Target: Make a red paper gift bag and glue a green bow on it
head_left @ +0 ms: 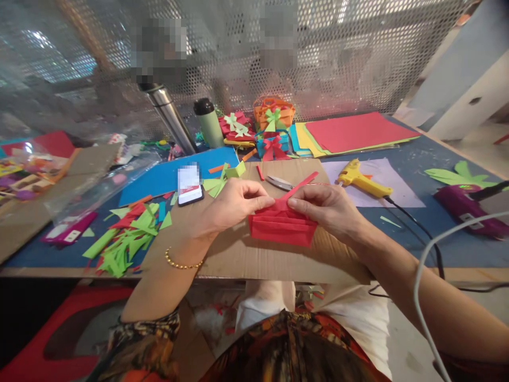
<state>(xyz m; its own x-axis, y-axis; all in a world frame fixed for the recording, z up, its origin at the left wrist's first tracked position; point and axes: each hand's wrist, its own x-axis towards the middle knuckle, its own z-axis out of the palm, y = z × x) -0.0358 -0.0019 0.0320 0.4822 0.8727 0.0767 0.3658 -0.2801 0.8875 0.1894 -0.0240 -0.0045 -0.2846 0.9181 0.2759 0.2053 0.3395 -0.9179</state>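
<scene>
Between my two hands is a small red paper basket (282, 232) with layered strips along its side, held just above a cardboard sheet (234, 260). My left hand (242, 204) pinches its upper left part between thumb and forefinger. With thumb and fingers closed, my right hand (324, 207) grips the upper right part, where a red paper strip (304, 183) sticks up at a slant. Scissors (279, 183) lie on the cardboard just behind the basket. The fingertips partly cover the basket's top.
Right of the cardboard, a yellow glue gun (363, 180) rests on pale paper, its black cord trailing forward. Green paper scraps (123, 244) and a phone (190, 183) lie left. Finished paper baskets (273, 114), a green bottle (209, 124), a steel flask (169, 114) and coloured sheets (360, 132) stand behind.
</scene>
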